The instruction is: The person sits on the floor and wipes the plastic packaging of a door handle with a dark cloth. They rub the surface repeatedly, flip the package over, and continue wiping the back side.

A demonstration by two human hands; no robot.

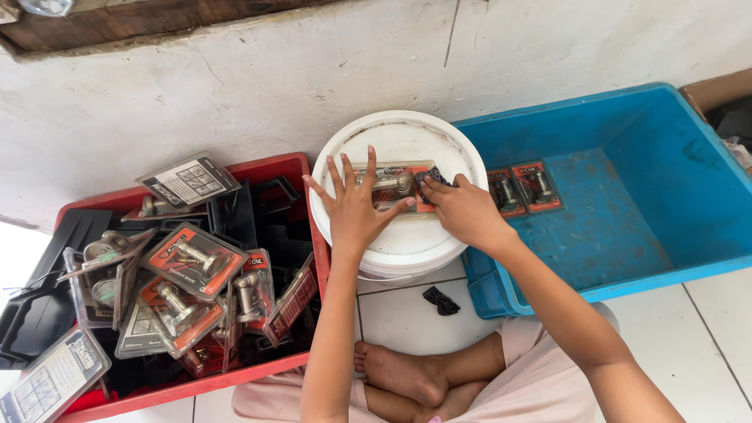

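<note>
A clear blister pack with an orange card and a metal door fitting [393, 185] lies on the lid of a white bucket [399, 239]. My left hand [354, 210] rests flat on the pack's left part, fingers spread. My right hand [464, 211] is closed on a small black piece [431, 182] at the pack's right end. Two more packs of the same kind [523, 189] lie flat in the blue bin [627, 227] to the right.
A red crate [258, 168] at the left is heaped with several such packs and black plastic trays. A black scrap [442, 301] lies on the white tiled floor near my crossed feet [407, 372]. A rough white wall runs behind everything.
</note>
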